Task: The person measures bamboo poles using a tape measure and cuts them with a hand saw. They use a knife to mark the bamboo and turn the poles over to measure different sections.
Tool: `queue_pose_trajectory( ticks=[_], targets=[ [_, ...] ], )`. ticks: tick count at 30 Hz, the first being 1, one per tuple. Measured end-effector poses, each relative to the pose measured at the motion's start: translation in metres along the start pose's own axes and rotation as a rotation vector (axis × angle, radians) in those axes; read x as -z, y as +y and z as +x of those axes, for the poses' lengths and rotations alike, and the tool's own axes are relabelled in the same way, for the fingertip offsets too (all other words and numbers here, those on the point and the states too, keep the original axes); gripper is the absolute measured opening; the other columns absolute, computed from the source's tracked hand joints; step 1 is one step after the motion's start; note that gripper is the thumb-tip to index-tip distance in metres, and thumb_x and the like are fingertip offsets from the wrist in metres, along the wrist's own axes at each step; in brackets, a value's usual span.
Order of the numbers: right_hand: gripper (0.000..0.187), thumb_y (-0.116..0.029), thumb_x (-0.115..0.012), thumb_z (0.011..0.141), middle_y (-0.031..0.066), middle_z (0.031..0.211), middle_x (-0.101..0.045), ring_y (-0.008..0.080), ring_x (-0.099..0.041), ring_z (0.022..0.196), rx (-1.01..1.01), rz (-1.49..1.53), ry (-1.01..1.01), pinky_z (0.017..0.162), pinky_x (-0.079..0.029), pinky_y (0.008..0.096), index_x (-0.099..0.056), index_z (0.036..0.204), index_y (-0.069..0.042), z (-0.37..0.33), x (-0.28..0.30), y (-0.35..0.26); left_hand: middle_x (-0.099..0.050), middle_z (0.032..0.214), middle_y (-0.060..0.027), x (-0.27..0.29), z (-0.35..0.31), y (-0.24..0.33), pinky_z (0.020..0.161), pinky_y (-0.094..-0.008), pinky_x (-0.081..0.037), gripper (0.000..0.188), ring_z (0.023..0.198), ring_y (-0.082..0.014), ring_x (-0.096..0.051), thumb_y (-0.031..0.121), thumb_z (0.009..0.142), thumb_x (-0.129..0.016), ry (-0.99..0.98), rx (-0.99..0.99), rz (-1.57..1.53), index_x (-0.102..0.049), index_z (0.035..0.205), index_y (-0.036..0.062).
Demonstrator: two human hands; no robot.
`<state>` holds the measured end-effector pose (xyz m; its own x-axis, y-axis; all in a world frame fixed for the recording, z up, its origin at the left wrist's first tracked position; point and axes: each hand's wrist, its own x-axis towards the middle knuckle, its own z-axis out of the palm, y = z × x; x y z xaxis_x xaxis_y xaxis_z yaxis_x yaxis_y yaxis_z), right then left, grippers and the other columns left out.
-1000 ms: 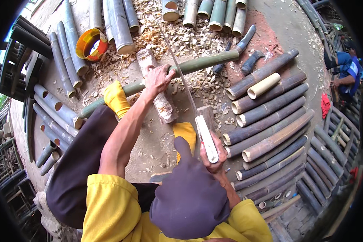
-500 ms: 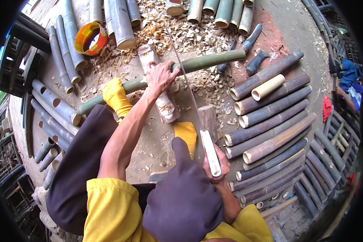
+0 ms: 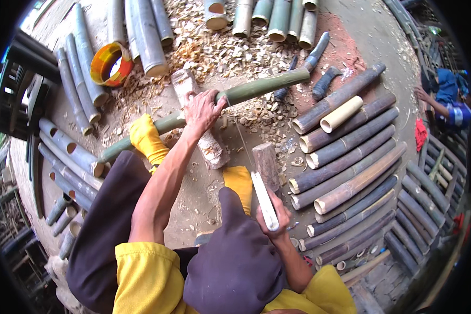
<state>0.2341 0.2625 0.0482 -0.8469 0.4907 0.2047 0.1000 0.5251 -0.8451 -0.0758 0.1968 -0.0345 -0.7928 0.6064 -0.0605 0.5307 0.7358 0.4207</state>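
A green bamboo pole (image 3: 269,82) slants across a pale wooden block (image 3: 212,150). My left hand (image 3: 203,111) is wrapped over the pole above the block, pressing it down. In my right hand (image 3: 277,215) is a handsaw with a white handle (image 3: 265,201). Its thin blade (image 3: 240,132) runs up to the pole, crossing it just right of my left fingers; how deep it sits in the bamboo I cannot tell. A yellow-covered foot (image 3: 147,138) rests against the pole's left part. My other yellow-covered foot (image 3: 238,183) is on the ground between my arms.
A short upright wood stump (image 3: 265,163) stands beside the saw. Cut bamboo lengths (image 3: 350,157) lie in rows at right, with more bamboo tubes (image 3: 70,146) at left and far. Wood shavings (image 3: 214,44) cover the far ground near an orange-yellow ring (image 3: 111,64). Another person (image 3: 447,102) is at far right.
The view has shifted slightly. The saw handle has moved a little, and less blade shows beyond the pole. My left hand keeps its grip. The other person's arm now shows more.
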Motion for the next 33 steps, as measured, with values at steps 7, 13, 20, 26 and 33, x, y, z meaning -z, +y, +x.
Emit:
queue_pose_trajectory(
  ticks=[7, 13, 20, 26, 33],
  targets=[
    [0.042, -0.001, -0.060, 0.074, 0.0192, 0.106, -0.063, 0.0270, -0.066, 0.085, -0.033, 0.082, 0.113, 0.074, -0.053, 0.0317, -0.054, 0.114, 0.008, 0.070, -0.018, -0.008, -0.066, 0.099, -0.0096, -0.004, 0.007, -0.002, 0.098, -0.0466, -0.025, 0.042, 0.095, -0.0247, -0.061, 0.046, 0.087, -0.042, -0.021, 0.040, -0.028, -0.061, 0.104, 0.0121],
    [0.038, -0.003, -0.060, 0.079, 0.0153, 0.099, -0.065, 0.0215, -0.063, 0.087, -0.162, -0.010, 0.498, 0.080, -0.050, 0.0313, -0.055, 0.114, 0.009, 0.043, 0.051, -0.005, -0.065, 0.104, -0.0123, -0.005, 0.015, 0.008, 0.100, -0.0447, -0.026, 0.045, 0.099, -0.0258, -0.060, 0.046, 0.087, -0.042, -0.039, 0.020, -0.013, -0.061, 0.110, 0.0122],
    [0.056, 0.004, -0.062, 0.076, 0.0156, 0.107, -0.063, 0.0171, -0.064, 0.089, -0.282, -0.247, 0.628, 0.078, -0.050, 0.0278, -0.046, 0.129, 0.001, 0.015, 0.113, 0.038, -0.066, 0.096, -0.0201, -0.035, 0.029, -0.057, 0.071, -0.0454, -0.046, 0.062, 0.078, -0.0355, -0.063, 0.059, 0.089, -0.030, -0.007, 0.013, 0.089, -0.058, 0.121, 0.0140],
    [0.072, 0.006, -0.067, 0.066, 0.0199, 0.119, -0.058, 0.0304, -0.065, 0.092, -0.385, -0.488, 0.655, 0.076, -0.055, 0.0343, -0.043, 0.133, -0.002, -0.034, 0.106, 0.058, -0.065, 0.099, -0.0160, -0.042, 0.051, -0.083, 0.074, -0.0428, -0.044, 0.055, 0.080, -0.0339, -0.061, 0.048, 0.095, -0.025, -0.134, -0.157, 0.102, -0.061, 0.112, 0.0107],
    [0.087, -0.001, -0.067, 0.065, 0.0201, 0.081, -0.064, 0.0287, -0.064, 0.070, -0.529, -0.550, 0.401, 0.065, -0.052, 0.0422, -0.028, 0.142, -0.011, -0.046, 0.068, 0.085, -0.059, 0.113, -0.0188, -0.019, 0.089, -0.108, 0.084, -0.0440, -0.045, 0.050, 0.099, -0.0318, -0.056, 0.047, 0.093, -0.036, -0.164, -0.537, 0.202, -0.059, 0.117, 0.0095]
  ],
)
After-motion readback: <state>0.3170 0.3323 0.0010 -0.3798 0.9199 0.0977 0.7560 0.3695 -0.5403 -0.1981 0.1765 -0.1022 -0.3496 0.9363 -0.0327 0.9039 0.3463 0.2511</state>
